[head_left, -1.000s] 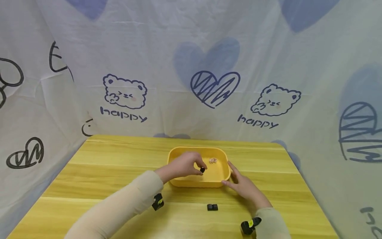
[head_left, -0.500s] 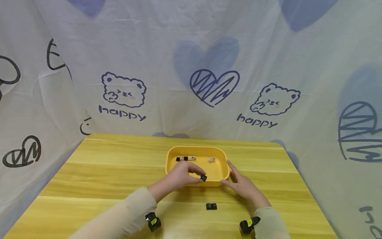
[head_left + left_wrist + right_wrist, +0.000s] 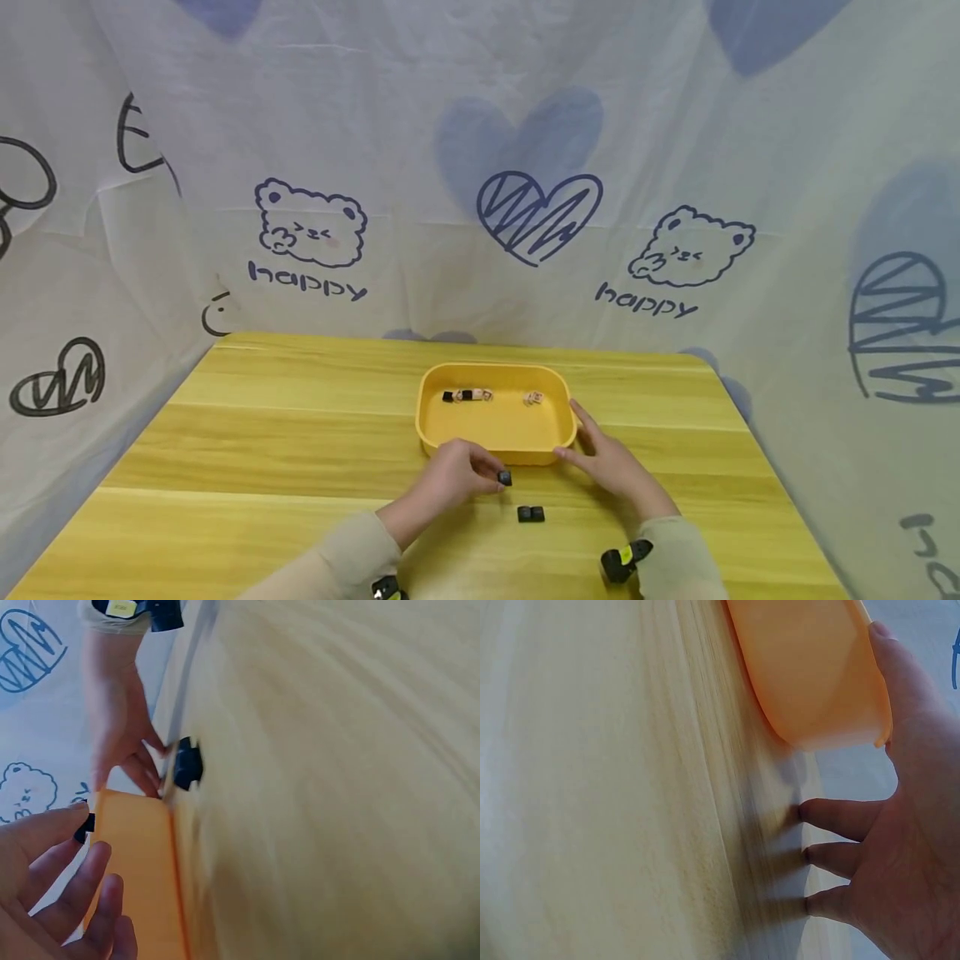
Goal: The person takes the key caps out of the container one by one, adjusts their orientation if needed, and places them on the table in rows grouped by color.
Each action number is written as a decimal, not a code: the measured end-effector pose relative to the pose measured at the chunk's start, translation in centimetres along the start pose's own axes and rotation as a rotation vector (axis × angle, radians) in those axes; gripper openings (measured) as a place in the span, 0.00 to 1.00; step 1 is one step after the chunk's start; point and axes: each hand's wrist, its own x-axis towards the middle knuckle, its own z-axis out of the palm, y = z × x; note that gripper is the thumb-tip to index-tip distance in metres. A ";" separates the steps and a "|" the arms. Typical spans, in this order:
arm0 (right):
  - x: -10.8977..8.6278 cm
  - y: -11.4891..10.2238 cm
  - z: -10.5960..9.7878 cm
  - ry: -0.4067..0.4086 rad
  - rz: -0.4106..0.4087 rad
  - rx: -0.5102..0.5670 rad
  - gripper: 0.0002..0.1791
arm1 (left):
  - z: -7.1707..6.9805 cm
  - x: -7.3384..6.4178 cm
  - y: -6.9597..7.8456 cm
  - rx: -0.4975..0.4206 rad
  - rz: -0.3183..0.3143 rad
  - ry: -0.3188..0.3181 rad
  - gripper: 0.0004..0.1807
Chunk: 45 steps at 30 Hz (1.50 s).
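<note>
My left hand (image 3: 452, 477) pinches a small black keycap-like block (image 3: 505, 477) between thumb and fingertips, in front of the yellow tray (image 3: 487, 429). In the left wrist view, part of that block (image 3: 85, 828) is hidden by the fingers. Two similar black blocks (image 3: 531, 514) sit side by side on the table, just nearer to me. My right hand (image 3: 621, 475) rests at the tray's right end, fingers spread. In the right wrist view its thumb (image 3: 900, 667) lies along the tray's rim, and the other fingertips reach down at the table.
Inside the tray, a short row of black and pale pink pieces (image 3: 468, 395) lies at the back left. A pale pink piece (image 3: 533, 398) is at the back right. The wooden table (image 3: 262, 433) meets a printed cloth (image 3: 420, 275) behind it.
My left hand has drawn back from inside the tray, over its front rim, carrying the black block toward me. The row of pieces it covered now shows. The right hand stays put.
</note>
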 end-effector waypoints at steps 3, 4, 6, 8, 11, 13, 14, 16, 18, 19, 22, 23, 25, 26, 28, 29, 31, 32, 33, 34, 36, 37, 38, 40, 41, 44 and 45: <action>0.0 0.0 0.0 -0.004 -0.010 -0.001 0.51 | 0.6 0.0 -0.6 0.036 -0.008 -0.008 0.06; 0.0 0.0 -0.1 -0.002 -0.015 -0.001 0.51 | 0.8 0.0 -0.8 0.047 -0.003 -0.006 0.06; 0.0 0.1 -0.1 0.001 -0.018 0.003 0.51 | 1.3 0.1 -1.2 0.057 -0.002 0.004 0.07; 0.0 0.1 -0.2 0.003 -0.022 0.007 0.51 | 1.7 0.0 -1.4 0.052 -0.014 0.005 0.07; 0.0 0.1 -0.1 -0.003 -0.023 0.012 0.52 | 2.2 -0.2 -1.8 0.060 -0.043 0.001 0.08; 0.0 0.1 -0.1 -0.008 -0.026 0.013 0.52 | 2.4 -0.3 -2.0 0.080 -0.064 -0.009 0.08; 0.0 0.0 -0.1 -0.008 -0.026 0.015 0.52 | 2.5 -0.4 -2.1 0.094 -0.072 -0.010 0.08; 0.0 0.0 -0.1 -0.006 -0.023 0.012 0.51 | 2.7 -0.5 -2.2 0.130 -0.079 -0.010 0.08; 0.0 0.0 -0.2 -0.004 -0.020 0.011 0.51 | 3.0 -0.5 -2.2 0.166 -0.088 -0.011 0.09; 0.0 0.0 -0.2 -0.002 -0.017 0.011 0.51 | 3.1 -0.5 -2.2 0.180 -0.092 -0.011 0.09; 0.0 0.1 -0.1 -0.002 -0.017 0.009 0.51 | 3.4 -0.6 -2.2 0.226 -0.096 -0.008 0.10; 0.0 0.1 -0.1 -0.003 -0.018 0.009 0.51 | 3.5 -0.6 -2.2 0.238 -0.098 -0.006 0.10; 0.0 0.2 -0.1 -0.001 -0.022 0.006 0.51 | 3.6 -0.7 -2.1 0.256 -0.102 -0.001 0.10; 0.1 0.2 0.0 0.000 -0.025 0.003 0.51 | 3.6 -0.7 -2.1 0.264 -0.102 0.002 0.10; 0.1 0.3 0.0 0.003 -0.029 0.004 0.51 | 3.7 -0.7 -2.1 0.274 -0.108 0.002 0.10; 0.1 0.3 0.0 0.003 -0.031 0.004 0.51 | 3.7 -0.7 -2.1 0.278 -0.110 0.000 0.10; 0.1 0.3 0.0 0.004 -0.032 0.004 0.51 | 3.7 -0.6 -2.1 0.282 -0.112 -0.004 0.10; 0.1 0.3 0.0 0.003 -0.032 0.005 0.51 | 3.7 -0.6 -2.1 0.282 -0.112 -0.007 0.10; 0.1 0.3 0.0 0.003 -0.032 0.005 0.51 | 3.7 -0.6 -2.0 0.284 -0.111 -0.010 0.10; 0.0 0.3 0.0 0.002 -0.032 0.005 0.51 | 3.7 -0.6 -2.0 0.284 -0.110 -0.013 0.10; 0.0 0.3 -0.1 0.001 -0.031 0.004 0.51 | 3.7 -0.5 -2.0 0.285 -0.105 -0.017 0.10; 0.0 0.3 -0.1 0.001 -0.032 0.004 0.51 | 3.7 -0.5 -1.9 0.283 -0.101 -0.019 0.10; 0.0 0.3 -0.1 0.001 -0.033 0.004 0.51 | 3.7 -0.5 -1.9 0.284 -0.098 -0.021 0.10; 0.1 0.3 -0.1 0.000 -0.036 0.001 0.52 | 3.6 -0.5 -1.9 0.281 -0.095 -0.025 0.10; 0.1 0.3 -0.1 0.001 -0.037 0.000 0.52 | 3.6 -0.5 -1.8 0.280 -0.095 -0.028 0.10; 0.1 0.2 -0.2 0.000 -0.038 -0.001 0.52 | 3.6 -0.5 -1.7 0.279 -0.098 -0.037 0.10; 0.1 0.2 -0.2 -0.001 -0.037 0.000 0.52 | 3.6 -0.5 -1.7 0.279 -0.100 -0.040 0.10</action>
